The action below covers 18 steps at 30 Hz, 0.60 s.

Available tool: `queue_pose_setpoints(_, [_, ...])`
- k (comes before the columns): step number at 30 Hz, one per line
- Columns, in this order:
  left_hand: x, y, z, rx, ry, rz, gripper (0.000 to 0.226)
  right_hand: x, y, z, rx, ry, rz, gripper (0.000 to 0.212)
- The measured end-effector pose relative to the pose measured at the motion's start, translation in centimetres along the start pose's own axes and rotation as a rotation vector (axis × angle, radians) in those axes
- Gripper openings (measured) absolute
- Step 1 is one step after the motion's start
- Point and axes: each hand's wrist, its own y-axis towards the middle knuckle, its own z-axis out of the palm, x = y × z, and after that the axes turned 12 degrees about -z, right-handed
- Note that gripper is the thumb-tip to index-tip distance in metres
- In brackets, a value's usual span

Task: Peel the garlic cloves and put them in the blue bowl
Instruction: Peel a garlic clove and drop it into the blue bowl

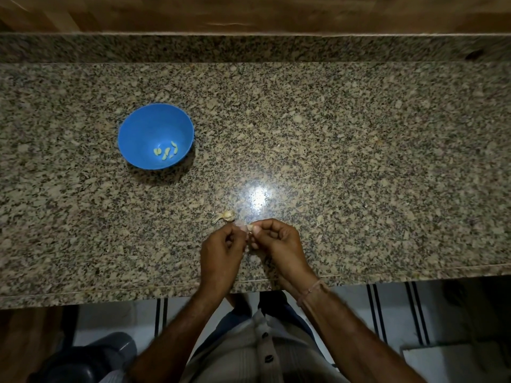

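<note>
Dim overhead light glares white on the granite counter (pixel 258 196); edges bow, darken and blur.

Speckled granite counter (pixel 331 134), blue bowl (pixel 143 125) at left, garlic piece (pixel 227 215) near front edge

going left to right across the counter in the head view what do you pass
blue bowl holding peeled cloves → left hand → garlic clove pinched between both hands → right hand
</note>
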Motion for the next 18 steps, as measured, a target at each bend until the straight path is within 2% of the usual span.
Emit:
queue_pose_setpoints(4, [-0.4, -0.2, -0.4, 0.019, -0.101, 0.039, 0.009, 0.3, -0.1, -0.5, 0.023, -0.169, -0.066, 0.010])
queue_pose_setpoints(8, [-0.5, 0.2, -0.7, 0.041, -0.067, 0.039, 0.014, 0.5, -0.4, -0.7, 0.033, -0.240, -0.114, 0.005])
queue_pose_setpoints(12, [-0.4, 0.5, -0.5, 0.072, -0.149, -0.093, 0.011, 0.7, -1.0, -0.4, 0.058, -0.346, -0.251, 0.005])
queue_pose_setpoints(15, [-1.1, 0.3, -0.2, 0.169, -0.360, -0.261, 0.017, 0.6, -1.3, -0.2, 0.073, -0.413, -0.341, 0.009])
queue_pose_setpoints(18, [-1.4, 0.1, -0.1, 0.229, -0.416, -0.382, 0.024, 0.4, -1.5, -0.2, 0.074, -0.441, -0.373, 0.013])
